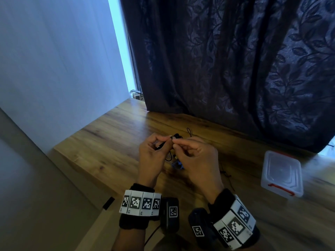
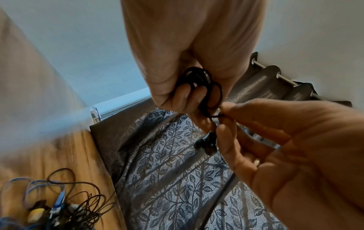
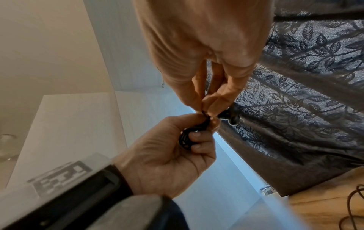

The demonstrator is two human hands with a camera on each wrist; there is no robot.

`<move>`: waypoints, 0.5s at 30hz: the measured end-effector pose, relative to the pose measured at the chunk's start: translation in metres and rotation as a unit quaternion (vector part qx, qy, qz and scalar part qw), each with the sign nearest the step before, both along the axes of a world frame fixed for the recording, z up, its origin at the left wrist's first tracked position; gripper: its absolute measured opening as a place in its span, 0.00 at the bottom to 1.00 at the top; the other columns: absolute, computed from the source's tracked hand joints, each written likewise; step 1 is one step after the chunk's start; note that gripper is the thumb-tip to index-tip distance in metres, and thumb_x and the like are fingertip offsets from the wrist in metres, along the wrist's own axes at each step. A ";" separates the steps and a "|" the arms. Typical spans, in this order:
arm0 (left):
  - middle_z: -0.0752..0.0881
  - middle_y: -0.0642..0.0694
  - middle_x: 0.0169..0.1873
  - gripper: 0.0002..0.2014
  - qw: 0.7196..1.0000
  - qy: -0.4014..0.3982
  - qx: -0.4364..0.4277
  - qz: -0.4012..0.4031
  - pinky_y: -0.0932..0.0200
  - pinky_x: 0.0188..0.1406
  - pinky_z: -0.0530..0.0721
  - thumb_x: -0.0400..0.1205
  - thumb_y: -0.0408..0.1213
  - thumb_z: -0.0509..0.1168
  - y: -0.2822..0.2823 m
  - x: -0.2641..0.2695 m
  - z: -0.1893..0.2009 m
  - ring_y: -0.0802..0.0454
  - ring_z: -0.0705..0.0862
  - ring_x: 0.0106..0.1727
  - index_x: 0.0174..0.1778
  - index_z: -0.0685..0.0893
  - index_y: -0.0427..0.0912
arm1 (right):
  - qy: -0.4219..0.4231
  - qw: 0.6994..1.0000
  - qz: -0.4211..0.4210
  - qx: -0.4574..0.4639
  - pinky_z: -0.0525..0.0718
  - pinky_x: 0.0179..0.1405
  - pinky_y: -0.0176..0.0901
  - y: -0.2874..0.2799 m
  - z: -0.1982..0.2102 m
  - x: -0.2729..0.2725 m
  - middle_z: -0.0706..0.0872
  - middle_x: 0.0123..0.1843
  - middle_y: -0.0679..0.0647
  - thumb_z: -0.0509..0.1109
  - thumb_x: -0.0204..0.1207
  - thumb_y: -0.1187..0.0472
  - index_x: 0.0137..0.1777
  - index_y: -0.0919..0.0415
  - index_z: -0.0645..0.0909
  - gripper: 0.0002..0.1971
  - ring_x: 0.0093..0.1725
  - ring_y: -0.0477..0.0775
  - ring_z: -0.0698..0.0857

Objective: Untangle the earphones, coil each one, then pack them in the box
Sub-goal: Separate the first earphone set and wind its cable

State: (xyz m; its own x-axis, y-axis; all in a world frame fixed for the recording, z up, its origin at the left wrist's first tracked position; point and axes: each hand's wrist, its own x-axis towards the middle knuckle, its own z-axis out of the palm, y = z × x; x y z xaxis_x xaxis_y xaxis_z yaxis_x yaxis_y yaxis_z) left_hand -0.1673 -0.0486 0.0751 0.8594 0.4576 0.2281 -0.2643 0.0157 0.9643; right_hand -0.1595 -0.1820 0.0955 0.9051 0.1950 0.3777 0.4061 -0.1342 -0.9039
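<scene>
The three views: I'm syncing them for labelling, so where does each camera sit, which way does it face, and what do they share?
Head: looks forward and down at the left hand, right hand, both banded wrists, table and box.
Left wrist: looks along the left palm at the coiled black earphone, right hand opposite.
Right wrist: looks along the right fingers at the left hand.
Shared: coil, both hands, curtain.

A dark leaf-patterned curtain (image 1: 235, 60) hangs behind the wooden table (image 1: 112, 142), beside a white wall (image 1: 54, 60).
</scene>
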 end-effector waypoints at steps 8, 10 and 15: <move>0.89 0.31 0.41 0.05 1.000 -0.005 -0.001 -0.003 0.52 0.41 0.84 0.81 0.28 0.70 0.002 0.001 -0.002 0.43 0.87 0.42 0.45 0.86 0.29 | 0.005 1.000 -0.001 0.001 0.89 0.48 0.33 0.003 0.000 0.000 0.90 0.50 0.45 0.77 0.78 0.66 0.54 0.55 0.92 0.09 0.45 0.43 0.90; 0.89 0.31 0.41 0.05 1.000 -0.007 0.003 -0.003 0.51 0.41 0.85 0.81 0.29 0.70 0.003 0.000 -0.002 0.42 0.87 0.42 0.45 0.86 0.28 | 0.004 1.000 -0.004 -0.004 0.89 0.49 0.33 0.003 0.000 0.000 0.90 0.50 0.45 0.77 0.78 0.66 0.54 0.55 0.92 0.08 0.45 0.43 0.90; 0.90 0.34 0.41 0.04 0.999 -0.019 0.043 -0.010 0.49 0.46 0.88 0.80 0.27 0.71 0.004 0.000 -0.001 0.35 0.88 0.46 0.45 0.86 0.29 | 0.028 0.999 -0.008 -0.015 0.90 0.50 0.36 0.003 0.005 0.003 0.91 0.49 0.44 0.77 0.78 0.63 0.53 0.49 0.91 0.09 0.47 0.42 0.90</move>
State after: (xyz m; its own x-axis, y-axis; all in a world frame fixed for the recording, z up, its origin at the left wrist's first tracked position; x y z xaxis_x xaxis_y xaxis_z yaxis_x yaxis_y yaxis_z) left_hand -0.1672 -0.0449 0.0744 0.8578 0.4177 0.2994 -0.3020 -0.0618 0.9513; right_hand -0.1569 -0.1791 0.1004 0.9277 0.1902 0.3213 0.3531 -0.1670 -0.9206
